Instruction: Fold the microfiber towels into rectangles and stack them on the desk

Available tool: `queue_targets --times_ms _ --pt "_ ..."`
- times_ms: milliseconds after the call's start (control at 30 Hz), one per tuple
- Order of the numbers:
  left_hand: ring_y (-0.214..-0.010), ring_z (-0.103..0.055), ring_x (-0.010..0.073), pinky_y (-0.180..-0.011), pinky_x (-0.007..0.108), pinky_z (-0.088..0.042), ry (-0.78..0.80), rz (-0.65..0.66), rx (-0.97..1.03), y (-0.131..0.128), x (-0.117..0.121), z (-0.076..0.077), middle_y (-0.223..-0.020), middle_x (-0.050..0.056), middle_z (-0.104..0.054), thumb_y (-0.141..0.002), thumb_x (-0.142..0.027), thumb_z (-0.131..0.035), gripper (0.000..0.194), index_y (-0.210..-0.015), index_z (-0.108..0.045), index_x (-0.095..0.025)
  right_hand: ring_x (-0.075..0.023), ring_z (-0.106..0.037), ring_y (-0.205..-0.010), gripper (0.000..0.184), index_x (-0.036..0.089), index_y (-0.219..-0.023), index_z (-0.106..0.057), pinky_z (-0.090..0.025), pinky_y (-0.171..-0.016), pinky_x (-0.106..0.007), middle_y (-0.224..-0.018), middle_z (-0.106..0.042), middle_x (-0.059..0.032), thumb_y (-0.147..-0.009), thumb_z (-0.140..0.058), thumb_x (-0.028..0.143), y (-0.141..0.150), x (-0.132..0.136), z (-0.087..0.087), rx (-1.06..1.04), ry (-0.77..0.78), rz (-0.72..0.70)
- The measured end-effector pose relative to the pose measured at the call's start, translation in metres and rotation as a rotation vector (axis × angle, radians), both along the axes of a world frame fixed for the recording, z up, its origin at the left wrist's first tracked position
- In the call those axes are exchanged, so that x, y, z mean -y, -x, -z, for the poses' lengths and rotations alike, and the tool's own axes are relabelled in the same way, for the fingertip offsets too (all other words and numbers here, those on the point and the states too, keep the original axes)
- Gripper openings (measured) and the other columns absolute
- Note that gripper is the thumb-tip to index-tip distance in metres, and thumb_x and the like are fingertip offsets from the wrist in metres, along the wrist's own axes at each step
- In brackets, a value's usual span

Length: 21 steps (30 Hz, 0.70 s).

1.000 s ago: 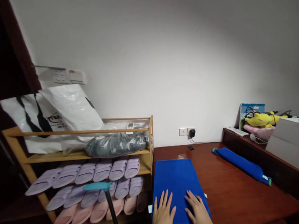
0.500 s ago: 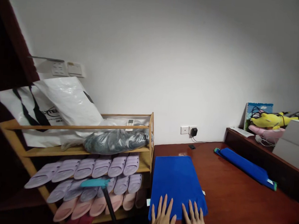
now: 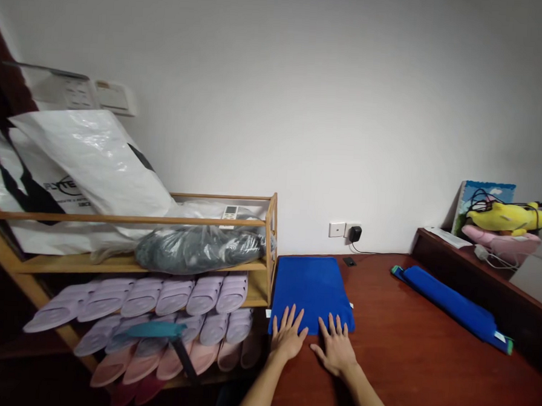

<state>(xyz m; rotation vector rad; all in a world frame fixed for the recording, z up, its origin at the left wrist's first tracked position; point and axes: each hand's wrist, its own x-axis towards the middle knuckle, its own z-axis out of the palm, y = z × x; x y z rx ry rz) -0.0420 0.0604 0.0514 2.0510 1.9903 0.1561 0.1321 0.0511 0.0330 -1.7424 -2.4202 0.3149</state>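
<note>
A blue cloth point(image 3: 312, 287) lies flat on the red-brown wooden desk point(image 3: 408, 355), its far edge close to the wall and its left side beside the shoe rack. My left hand point(image 3: 288, 336) rests on the cloth's near left corner, fingers spread. Toward the near right corner, my right hand point(image 3: 337, 347) lies flat with its fingers apart on the cloth and its palm over the bare desk. Small white tags stick out at both sides of the cloth. A second blue cloth point(image 3: 451, 303), folded into a long strip, lies at the desk's right side.
On the left a wooden shoe rack point(image 3: 271, 245) holds lilac slippers point(image 3: 205, 293), pink slippers point(image 3: 169, 361), a white bag point(image 3: 86, 163) and a plastic-wrapped dark bundle point(image 3: 205, 248). A plugged-in black adapter point(image 3: 355, 233) is on the wall. A yellow plush toy point(image 3: 506, 216) lies on the raised right ledge.
Both hands have moved forward, away from me, and the flat blue cloth has slid with them toward the wall. The camera view has shifted slightly.
</note>
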Motion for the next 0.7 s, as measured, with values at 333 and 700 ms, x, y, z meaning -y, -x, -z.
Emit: queue_targets --times_ms 333,700 --pt "-0.142 -0.008 0.0233 -0.112 0.055 -0.004 -0.149 -0.013 -0.023 0.003 -0.021 0.024 -0.154 -0.002 -0.014 -0.089 -0.046 -0.03 0.056 -0.144 -0.023 -0.033 -0.0369 -0.004 -0.14 0.082 0.022 -0.145 -0.023 -0.008 -0.11 -0.058 -0.153 -0.016 -0.0155 -0.08 -0.021 0.073 0.004 -0.025 -0.008 0.034 0.053 0.027" --pt "-0.14 -0.017 0.0259 -0.111 0.055 -0.01 -0.399 0.029 -0.04 0.008 -0.019 0.047 -0.152 0.002 -0.025 -0.091 -0.051 -0.029 0.055 -0.142 -0.029 -0.032 -0.0266 -0.015 -0.14 0.085 0.016 -0.143 -0.029 -0.013 -0.115 -0.044 -0.152 -0.021 -0.012 -0.078 -0.037 0.07 -0.055 0.012 -0.045 -0.195 0.356 -0.142"
